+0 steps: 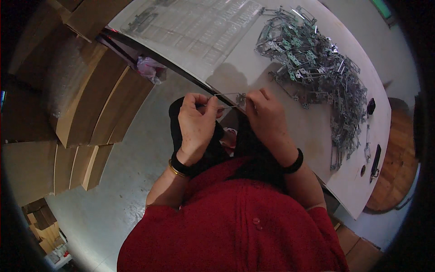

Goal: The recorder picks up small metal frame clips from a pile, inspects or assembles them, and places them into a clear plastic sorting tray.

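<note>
Between my two hands, just over the table's near edge, is a small metal wire-and-plate part (240,98) with thin rods running to the left. My left hand (198,119) is closed, thumb against the curled fingers, on the rod ends. My right hand (266,113) pinches the plate end of the same part, its fingertips partly hiding it. To the right and beyond, a big heap of similar metal parts (312,63) lies tangled on the white table (290,124).
A clear plastic tray (195,31) with moulded slots lies at the table's far left. Stacked cardboard boxes (86,104) stand on the left, with a pinkish plastic bag (149,69) beside the table edge. A round wooden stool (393,158) is at the right. Black small items (375,161) lie near the right table edge.
</note>
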